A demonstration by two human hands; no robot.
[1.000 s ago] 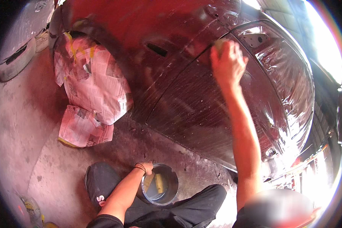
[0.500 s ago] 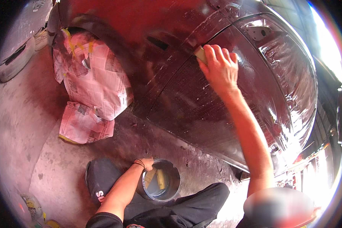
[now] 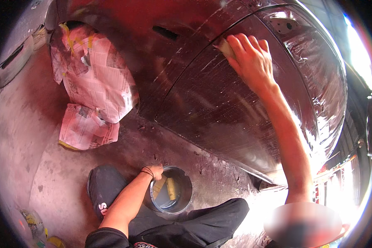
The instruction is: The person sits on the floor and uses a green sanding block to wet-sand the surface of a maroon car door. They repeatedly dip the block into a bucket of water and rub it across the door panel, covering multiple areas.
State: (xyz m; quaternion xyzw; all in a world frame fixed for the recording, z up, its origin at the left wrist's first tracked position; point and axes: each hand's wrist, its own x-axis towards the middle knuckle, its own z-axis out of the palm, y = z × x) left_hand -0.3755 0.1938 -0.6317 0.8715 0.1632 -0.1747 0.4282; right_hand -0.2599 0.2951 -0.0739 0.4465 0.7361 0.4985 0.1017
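Observation:
My right hand (image 3: 252,58) presses a flat tan sanding pad (image 3: 226,48) against a wet, dark car body panel (image 3: 211,95). The pad lies just inside the panel's curved seam, and the fingers cover part of it. Low in front of me, my left hand (image 3: 155,170) is closed at the left rim of a dark bucket (image 3: 187,194). Its fingertips are partly hidden over the rim. Inside the bucket, a yellowish cylindrical piece (image 3: 171,189) sits in shallow water, and a flat tan piece (image 3: 158,187) leans below my left hand.
Newspaper sheets (image 3: 97,78) cover the wheel area at the left. Crinkled clear plastic film (image 3: 318,70) covers the car's right end. The bucket stands on the stained concrete floor (image 3: 66,173) by my crossed legs (image 3: 107,186). A loose bumper-like part (image 3: 14,62) lies far left.
My right hand has slid the sanding pad slightly to the right, across the seam onto the adjoining panel. My left hand stays at the bucket rim. The whole view has shifted a little.

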